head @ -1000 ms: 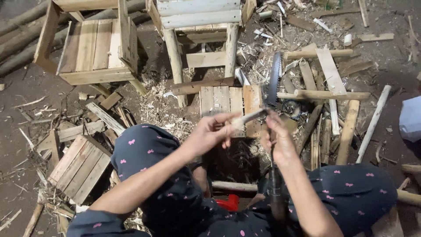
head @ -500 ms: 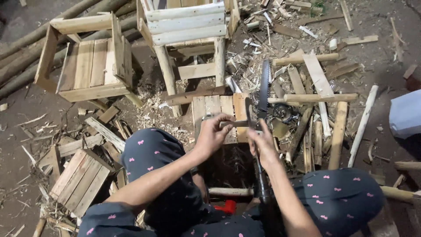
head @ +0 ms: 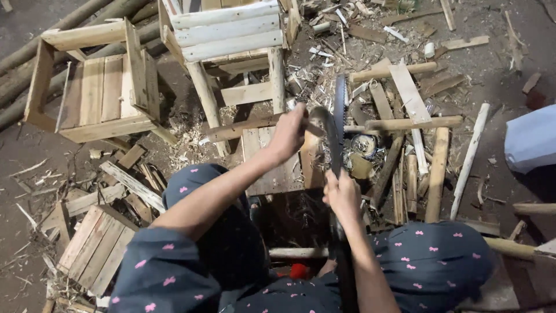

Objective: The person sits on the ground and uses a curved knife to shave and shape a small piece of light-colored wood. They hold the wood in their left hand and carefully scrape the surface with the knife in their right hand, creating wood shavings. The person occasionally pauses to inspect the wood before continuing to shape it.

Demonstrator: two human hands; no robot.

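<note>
Since the left hand (head: 288, 134) grips the wooden stick (head: 243, 124) right beside the saw blade (head: 337, 124), a slip could nick its fingers. Right hand (head: 343, 194) is clenched round the saw handle. Stick lies across the slatted stool seat (head: 272, 165), among floor scraps.

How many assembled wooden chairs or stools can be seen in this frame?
2: a slatted wooden chair lying tipped at upper left, and a pale chair at top centre, beyond the left hand. Loose slatted panels lie at lower left; others may sit out of frame.
</note>
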